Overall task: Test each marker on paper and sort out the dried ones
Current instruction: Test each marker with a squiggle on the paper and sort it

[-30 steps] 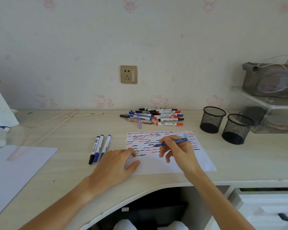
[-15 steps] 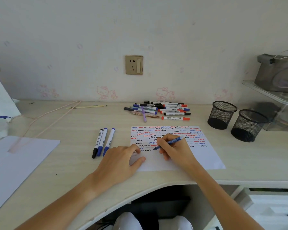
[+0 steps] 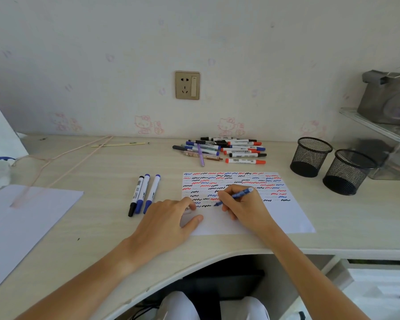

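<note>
- Our right hand [image 3: 243, 207] pinches a blue marker [image 3: 234, 196], tip down on the paper [image 3: 284, 215] on the desk [image 3: 102, 222]
- Our left hand [image 3: 169, 224] rests flat on the paper's edge, fingers loose
- Three markers [image 3: 143, 194] lie just left; a marker pile [image 3: 222, 150] sits behind

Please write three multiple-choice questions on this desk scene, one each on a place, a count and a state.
1. Where do the three markers set apart lie?
A. left of the test paper
B. inside a mesh cup
C. on the shelf

2. How many mesh cups stand on the desk?
A. one
B. two
C. four

3. What is the right hand doing?
A. resting flat and empty
B. reaching into the pile
C. holding a blue marker tip-down on the paper

Answers: 1 A, they lie side by side just left of the sheet. 2 B, a pair stands at the right. 3 C, its fingers grip the marker while the left hand rests on the sheet's edge.
</note>
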